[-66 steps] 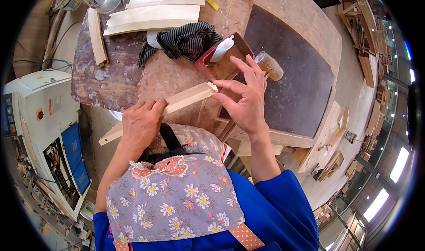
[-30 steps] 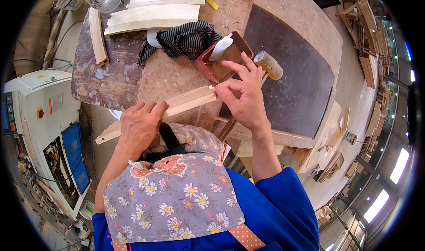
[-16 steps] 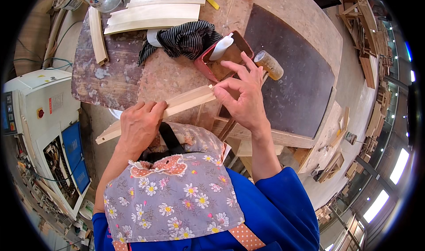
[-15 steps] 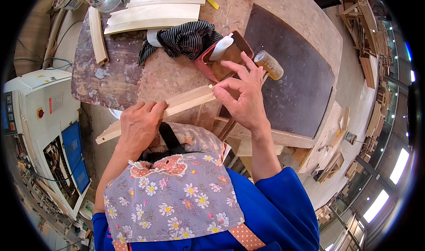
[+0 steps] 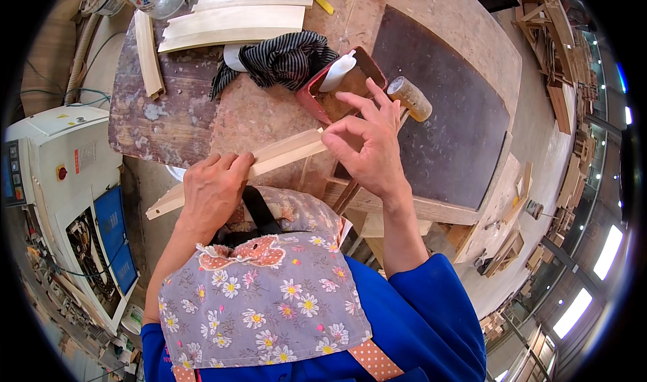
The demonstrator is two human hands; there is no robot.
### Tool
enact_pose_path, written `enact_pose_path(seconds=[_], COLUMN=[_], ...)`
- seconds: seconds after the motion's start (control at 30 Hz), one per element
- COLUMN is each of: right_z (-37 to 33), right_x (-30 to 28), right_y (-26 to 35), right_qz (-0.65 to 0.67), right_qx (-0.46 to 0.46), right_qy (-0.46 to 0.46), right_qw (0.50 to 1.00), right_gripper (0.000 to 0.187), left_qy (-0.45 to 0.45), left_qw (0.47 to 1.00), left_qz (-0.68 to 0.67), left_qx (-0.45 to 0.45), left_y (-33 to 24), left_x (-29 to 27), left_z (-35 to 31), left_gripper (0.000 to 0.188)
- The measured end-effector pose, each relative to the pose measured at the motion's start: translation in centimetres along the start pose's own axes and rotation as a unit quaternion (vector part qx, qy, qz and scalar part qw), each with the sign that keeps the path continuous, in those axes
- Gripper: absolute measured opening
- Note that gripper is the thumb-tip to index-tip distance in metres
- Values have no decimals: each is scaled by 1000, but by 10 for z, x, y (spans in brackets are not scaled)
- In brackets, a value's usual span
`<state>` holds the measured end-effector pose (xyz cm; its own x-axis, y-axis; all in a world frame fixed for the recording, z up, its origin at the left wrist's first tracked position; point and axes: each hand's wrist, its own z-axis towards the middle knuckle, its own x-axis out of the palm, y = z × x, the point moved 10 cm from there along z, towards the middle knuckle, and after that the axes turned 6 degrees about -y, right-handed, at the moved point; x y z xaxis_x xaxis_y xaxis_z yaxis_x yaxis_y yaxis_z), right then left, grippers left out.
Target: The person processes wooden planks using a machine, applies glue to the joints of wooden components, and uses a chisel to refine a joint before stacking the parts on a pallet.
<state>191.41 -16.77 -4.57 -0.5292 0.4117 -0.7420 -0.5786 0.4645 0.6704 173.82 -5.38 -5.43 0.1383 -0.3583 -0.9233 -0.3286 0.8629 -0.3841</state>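
Note:
A long pale wooden strip (image 5: 286,152) lies slantwise in front of my body, its lower left end showing a small dark hole. My left hand (image 5: 214,188) is closed around the strip's middle, knuckles up. At the strip's upper right end, my right hand (image 5: 371,146) has thumb and forefinger pinched together, the other fingers raised. The fingertips touch or nearly touch that end; whatever small thing they hold is too hidden to make out. Just beyond is a red open box (image 5: 315,103) with a white bottle (image 5: 338,71) in it. A mallet (image 5: 410,99) with a cylindrical head rests to its right.
Curved pale boards (image 5: 232,28) lie at the back of the worktable, beside a narrow wooden piece (image 5: 147,55). A striped dark cloth (image 5: 286,60) is bunched near the box. A dark panel (image 5: 445,112) covers the table's right part. A machine cabinet (image 5: 64,146) stands left.
My right hand's pinched fingertips have shifted very slightly left at the strip's end. The left hand and the strip look still.

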Motion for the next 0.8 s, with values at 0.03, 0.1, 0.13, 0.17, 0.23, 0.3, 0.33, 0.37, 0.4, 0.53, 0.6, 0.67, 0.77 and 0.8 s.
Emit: enact_pose_path(seconds=[0.03,0.1,0.13,0.17,0.23,0.3,0.33,0.37,0.4,0.53,0.6,0.67,0.77,0.8], right_z=[0,0,0,0,1,4,5,6,8,26,37,46,45,44], right_x=[0,1,1,2,0,-6,-14,-21,-28,-44,-34,-25,-38,-39], right_y=[0,1,1,0,1,3,-1,-7,-15,-9,-15,-19,-25,-26], right_qz=[-2,-5,-5,-6,-2,7,60,113,165,-49,-75,-61,60,23], right_qx=[-1,-3,-4,-5,-5,-4,8,21,33,-13,-25,-23,21,25], right_qy=[1,4,4,3,-2,-10,-48,-86,-123,-177,-156,-131,-181,-165], right_qw=[1000,1000,1000,1000,1000,1000,997,990,978,983,985,989,981,986], right_gripper=[12,12,12,12,12,13,13,14,15,40,50,51,38,31], left_qy=[-2,-5,-6,-7,-9,-11,-11,-10,-10,-13,-19,-11,-2,0], left_qw=[1000,1000,1000,1000,1000,1000,1000,1000,1000,1000,1000,1000,1000,999], left_qz=[-1,-2,1,4,7,6,8,10,12,12,10,11,14,16], left_qx=[2,5,6,7,9,9,9,9,9,6,6,1,-19,-28], left_y=[0,0,0,0,0,0,1,1,1,3,4,5,9,11], left_x=[0,-1,-1,-1,-2,-2,-2,-2,-1,-2,-3,-2,1,2], left_z=[0,0,0,0,0,0,0,0,0,-1,-3,-2,-5,-6], left_gripper=[31,31,28,24,21,21,21,21,21,23,25,25,27,28])
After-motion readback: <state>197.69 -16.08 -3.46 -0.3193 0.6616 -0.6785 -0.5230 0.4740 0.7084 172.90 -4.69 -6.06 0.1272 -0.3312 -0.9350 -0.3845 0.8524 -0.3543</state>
